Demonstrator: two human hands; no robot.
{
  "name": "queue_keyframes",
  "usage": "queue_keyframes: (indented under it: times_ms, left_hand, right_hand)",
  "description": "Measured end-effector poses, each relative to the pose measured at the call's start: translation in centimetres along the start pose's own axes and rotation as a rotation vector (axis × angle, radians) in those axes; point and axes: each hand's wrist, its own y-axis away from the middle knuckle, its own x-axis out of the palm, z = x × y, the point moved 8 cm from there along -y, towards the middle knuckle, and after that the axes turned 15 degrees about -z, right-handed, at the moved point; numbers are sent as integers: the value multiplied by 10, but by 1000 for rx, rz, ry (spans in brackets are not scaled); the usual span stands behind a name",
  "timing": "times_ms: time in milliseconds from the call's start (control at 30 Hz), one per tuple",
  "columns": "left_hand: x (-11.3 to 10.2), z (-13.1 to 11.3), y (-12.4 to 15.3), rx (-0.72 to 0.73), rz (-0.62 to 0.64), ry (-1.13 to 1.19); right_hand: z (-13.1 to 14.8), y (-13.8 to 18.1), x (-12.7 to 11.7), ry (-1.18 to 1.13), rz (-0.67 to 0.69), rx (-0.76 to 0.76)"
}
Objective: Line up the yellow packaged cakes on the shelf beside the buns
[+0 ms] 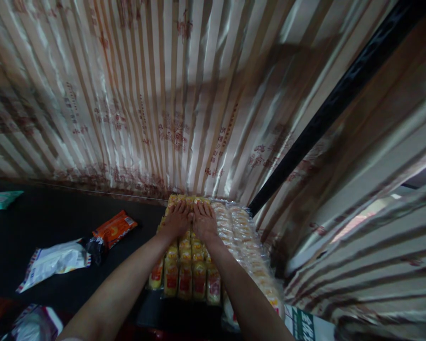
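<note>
Both of my arms reach forward over rows of small yellow wrapped snack cakes (185, 277) with red labels, lined up on a dark surface. My left hand (178, 220) lies with fingers stretched out on top of the far part of these rows. Beside it, my right hand (204, 221) rests the same way, thumbs close together, on the packs near the back. Neither hand is wrapped around a pack. Under the palms, some of the packs are hidden. To the right stand rows of pale wrapped cakes (239, 227) in clear film, partly covered by my right forearm.
A striped printed sheet (184, 94) hangs behind the surface. A dark metal post (315, 118) slants up at right. On the left lie an orange packet (114, 229), a white packet (58, 260) and a teal packet (2, 200). A green-and-white box (308, 324) sits at lower right.
</note>
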Motion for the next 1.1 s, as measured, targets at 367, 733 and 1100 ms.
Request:
queue_keyframes:
  times_ms: [367,733,1100]
  left_hand:
    - [4,12,-8,-11,-106,-32]
    - [-1,12,-12,-36,-177,-23]
    - [5,9,-16,-6,-144,-15]
  right_hand:
    - [4,-9,7,-5,4,14]
    - [2,-14,8,-4,9,21]
    - [1,-14,13,17,15,27]
